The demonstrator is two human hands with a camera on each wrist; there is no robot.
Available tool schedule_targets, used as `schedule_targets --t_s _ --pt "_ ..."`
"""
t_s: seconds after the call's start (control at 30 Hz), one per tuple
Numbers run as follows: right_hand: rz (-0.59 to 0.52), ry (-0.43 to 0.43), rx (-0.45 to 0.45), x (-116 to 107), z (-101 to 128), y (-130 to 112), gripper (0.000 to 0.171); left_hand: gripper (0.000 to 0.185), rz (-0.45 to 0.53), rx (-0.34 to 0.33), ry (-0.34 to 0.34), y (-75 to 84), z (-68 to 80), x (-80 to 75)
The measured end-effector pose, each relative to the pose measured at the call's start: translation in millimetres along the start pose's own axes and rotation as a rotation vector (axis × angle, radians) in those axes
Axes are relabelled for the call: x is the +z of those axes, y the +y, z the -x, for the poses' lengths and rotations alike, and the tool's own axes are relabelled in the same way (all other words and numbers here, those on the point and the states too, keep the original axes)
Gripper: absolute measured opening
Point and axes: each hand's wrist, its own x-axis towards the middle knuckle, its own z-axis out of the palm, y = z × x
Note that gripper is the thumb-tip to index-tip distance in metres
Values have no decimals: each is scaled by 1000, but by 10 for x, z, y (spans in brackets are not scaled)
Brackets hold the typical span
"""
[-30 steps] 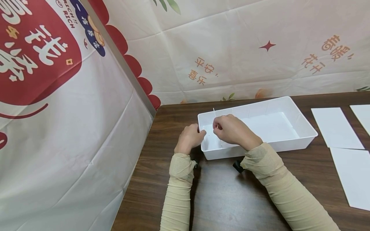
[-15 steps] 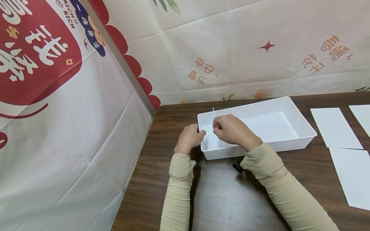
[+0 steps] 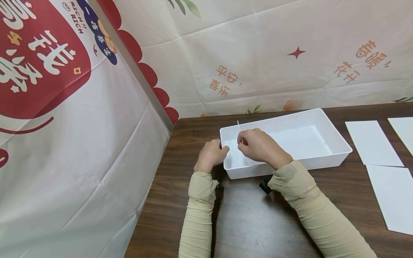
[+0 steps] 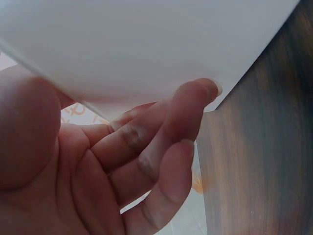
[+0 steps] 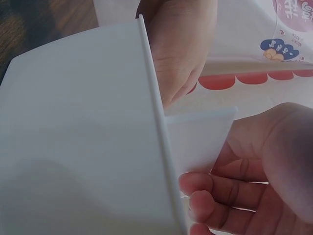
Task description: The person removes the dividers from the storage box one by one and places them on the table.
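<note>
A white plastic tray (image 3: 337, 138) lies on the dark wooden table (image 3: 245, 218). My left hand (image 3: 222, 148) grips the tray's left end wall; in the left wrist view its fingers (image 4: 161, 142) curl against the outer wall (image 4: 146, 44). Over the tray's left part, my right hand (image 3: 241, 141) pinches a thin white divider sheet (image 3: 238, 124) that stands upright inside. The right wrist view shows the divider (image 5: 198, 139) held between the thumb and fingers (image 5: 210, 188), close beside the tray wall (image 5: 155, 112). My right hand hides most of the divider in the head view.
Flat white sheets lie on the table to the right of the tray: one (image 3: 372, 142) near it, one (image 3: 392, 195) closer to me, one (image 3: 403, 128) at the frame edge. Printed cloth screens (image 3: 80, 143) stand at the left and behind the table.
</note>
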Motion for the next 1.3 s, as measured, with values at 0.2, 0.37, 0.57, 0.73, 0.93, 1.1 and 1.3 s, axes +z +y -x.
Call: schedule_targets --t_s 0.2,0.37,0.57,0.73,0.93,1.1,1.3 --pt "3 2 -10 -14 7 1 14 24 2 2 1 -7 -3 -1" --pt "3 2 -3 -22 11 -4 14 24 -3 3 0 -7 -7 4" --pt "0 -1 0 -23 12 -6 14 25 2 -2 -2 -5 -7 4" --pt "0 -4 6 -20 8 -2 14 24 11 -3 -1 -9 -9 4" --pt "0 -2 3 -16 8 -2 14 24 0 7 4 -13 -8 6" --pt "-5 2 -1 -20 12 -10 14 24 4 9 7 -16 -3 11" --pt "-7 6 -6 -37 22 -14 14 24 5 12 11 -14 -2 10"
